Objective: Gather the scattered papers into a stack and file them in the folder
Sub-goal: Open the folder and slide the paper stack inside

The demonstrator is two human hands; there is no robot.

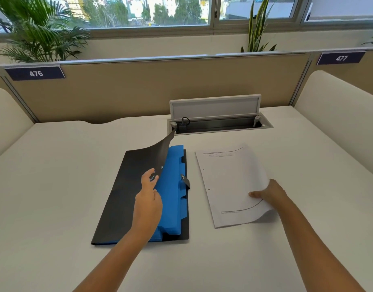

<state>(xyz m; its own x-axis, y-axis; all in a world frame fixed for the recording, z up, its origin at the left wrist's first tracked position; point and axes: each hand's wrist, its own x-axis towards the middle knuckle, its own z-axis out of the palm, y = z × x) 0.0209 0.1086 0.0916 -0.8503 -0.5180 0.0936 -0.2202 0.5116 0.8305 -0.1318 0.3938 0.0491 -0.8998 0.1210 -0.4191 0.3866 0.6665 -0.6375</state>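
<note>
Forearms enter from six o'clock, both bare, reaching over the white desk (pixel 55 186). Left hand (pixel 148 194), near centre, has its fingers curled on the free edge of the black cover (pixel 130 175) of the folder (pixel 122 207), pinching it and holding it raised and bowed; its far corner points toward twelve o'clock. Blue tabbed dividers (pixel 171 186) lie exposed beneath, with a black strap closure (pixel 186 181) at the folder's three o'clock edge. Right hand (pixel 270 193), at three o'clock of the folder, grips the stack of papers (pixel 230 182), thumb on top, fingers hidden under the sheets. The stack's near right corner curls up off the desk; its left edge rests on the surface just beside the folder, not touching it. Farther out, at twelve o'clock, a cable tray (pixel 219 124) sits open, lid upright. Beyond it stands the beige partition (pixel 139 91), bearing plates 476 (pixel 36 73) and 477 (pixel 341 58). Potted plants (pixel 40 32) and windows (pixel 149 11) lie behind.
</note>
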